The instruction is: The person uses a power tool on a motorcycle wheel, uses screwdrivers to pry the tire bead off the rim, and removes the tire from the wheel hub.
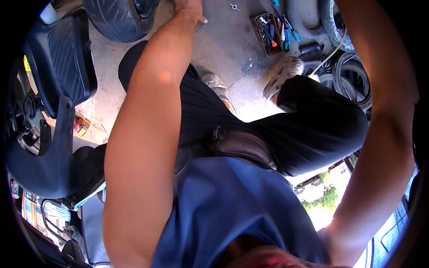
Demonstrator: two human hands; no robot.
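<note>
My left hand (188, 8) reaches to the upper edge of the head view, where the frame cuts off most of it. One fingertip sticks out to its right over the concrete floor; the other fingers are hidden, so I cannot tell whether it holds anything. The nearest thing to it is a black tyre (114, 20) on a wheel at the upper left. My right forearm (389, 67) runs up along the right side, and its hand lies outside the picture. A small metal piece (234, 6) lies on the floor to the right of my left hand.
A tray of tools (267, 33) sits at the upper right, with screwdrivers (287, 33) beside it. Tyres and rings (353, 76) crowd the right side. Dark motorbike bodywork (58, 58) stands at the left, near a small red and yellow box (82, 125). My shoes (283, 76) stand between.
</note>
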